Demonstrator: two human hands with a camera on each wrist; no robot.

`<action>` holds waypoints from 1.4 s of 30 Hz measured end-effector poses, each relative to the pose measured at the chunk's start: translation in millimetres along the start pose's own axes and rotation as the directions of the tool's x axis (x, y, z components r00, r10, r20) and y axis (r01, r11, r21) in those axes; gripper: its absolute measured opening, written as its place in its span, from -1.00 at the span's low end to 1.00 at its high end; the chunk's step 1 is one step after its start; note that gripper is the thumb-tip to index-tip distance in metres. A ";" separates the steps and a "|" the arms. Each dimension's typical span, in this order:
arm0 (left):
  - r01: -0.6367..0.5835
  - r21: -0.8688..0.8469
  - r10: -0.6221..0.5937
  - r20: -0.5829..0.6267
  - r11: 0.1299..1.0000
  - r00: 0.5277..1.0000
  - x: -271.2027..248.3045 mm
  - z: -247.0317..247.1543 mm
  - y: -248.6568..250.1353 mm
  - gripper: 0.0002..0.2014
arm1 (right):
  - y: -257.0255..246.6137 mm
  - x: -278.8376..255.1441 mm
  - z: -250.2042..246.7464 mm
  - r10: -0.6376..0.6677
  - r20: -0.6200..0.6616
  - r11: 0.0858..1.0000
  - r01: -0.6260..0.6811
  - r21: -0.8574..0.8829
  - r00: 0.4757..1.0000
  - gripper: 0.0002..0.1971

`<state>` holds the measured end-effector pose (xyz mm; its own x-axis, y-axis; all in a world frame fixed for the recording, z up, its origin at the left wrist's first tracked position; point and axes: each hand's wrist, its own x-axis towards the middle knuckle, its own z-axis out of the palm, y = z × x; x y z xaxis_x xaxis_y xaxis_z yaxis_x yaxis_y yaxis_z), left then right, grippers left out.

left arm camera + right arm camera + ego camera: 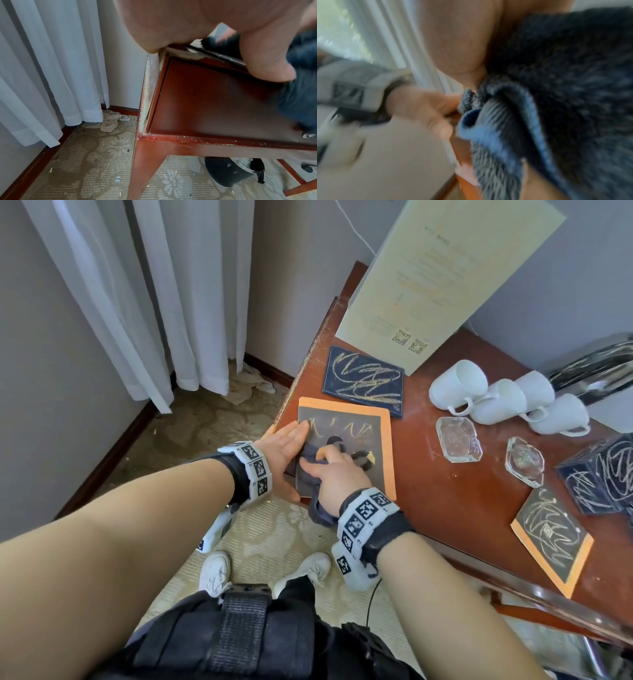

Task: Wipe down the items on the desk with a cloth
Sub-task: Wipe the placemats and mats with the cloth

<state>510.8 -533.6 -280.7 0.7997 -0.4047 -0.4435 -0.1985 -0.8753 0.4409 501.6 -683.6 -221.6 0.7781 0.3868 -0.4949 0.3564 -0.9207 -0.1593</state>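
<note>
An orange-edged dark board (363,440) with yellow scribbles lies at the desk's (445,494) left front corner. My right hand (337,470) grips a dark grey-blue cloth (310,474) bunched against the board's surface; the cloth (556,81) fills the blurred right wrist view. My left hand (287,445) lies flat with straight fingers on the board's left edge, its thumb (264,60) over the desk's front edge. Part of the board's lower left is hidden by both hands.
Behind lie a dark scribbled mat (363,380), a tall cream card (442,278), several white mugs (507,400), two glass dishes (459,439), more scribbled items (551,541) at right. White curtains (137,302) hang left. A black bin (229,171) stands under the desk.
</note>
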 end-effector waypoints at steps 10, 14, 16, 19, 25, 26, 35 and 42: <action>0.019 0.047 -0.017 -0.025 0.999 1.000 -4.0 3.5 5.5 0.12 | 52.9 -23.4 -20.0 0.319 -0.056 0.911 -0.289 0.294 0.946 -0.53; -0.064 -0.136 0.056 -0.064 0.989 0.996 -6.9 0.2 -0.4 0.06 | 51.7 -13.8 -40.8 0.265 -0.229 0.953 -0.219 0.210 0.937 -0.48; -0.083 -0.199 0.070 -0.071 0.976 0.995 -6.6 -0.5 -3.9 0.03 | 44.7 -1.3 -41.9 0.162 -0.226 0.985 -0.143 0.099 0.960 -0.48; -0.080 -0.151 0.073 -0.050 0.985 0.996 -5.9 0.6 -4.8 -0.04 | 40.9 20.4 -31.3 0.098 -0.168 0.995 -0.102 -0.015 0.981 -0.48; -0.057 -0.128 0.057 0.000 0.990 0.998 -3.4 -0.3 -3.6 -0.14 | 39.7 33.1 -14.2 0.133 -0.076 0.991 -0.134 -0.011 0.988 -0.52; -0.061 -0.099 0.063 0.020 0.993 0.998 -2.0 0.0 -4.3 -0.17 | 40.7 32.1 -14.8 0.073 -0.054 0.997 -0.075 -0.035 0.996 -0.54; -0.059 -0.085 0.060 0.007 0.995 0.998 -1.5 3.4 -4.7 -0.20 | 45.2 43.7 -32.3 0.006 0.057 0.956 0.011 -0.295 0.998 -0.44; -0.033 -0.059 0.034 0.011 0.998 0.999 0.2 4.2 -3.1 -0.23 | 34.6 41.1 -26.3 -0.108 0.148 0.946 0.147 -0.288 0.983 -0.30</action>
<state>509.2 -532.1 -285.4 0.7860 -0.4373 -0.4370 -0.1913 -0.8442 0.5007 559.6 -698.2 -225.1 0.6500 0.4718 -0.5957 0.6006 -0.7992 0.0224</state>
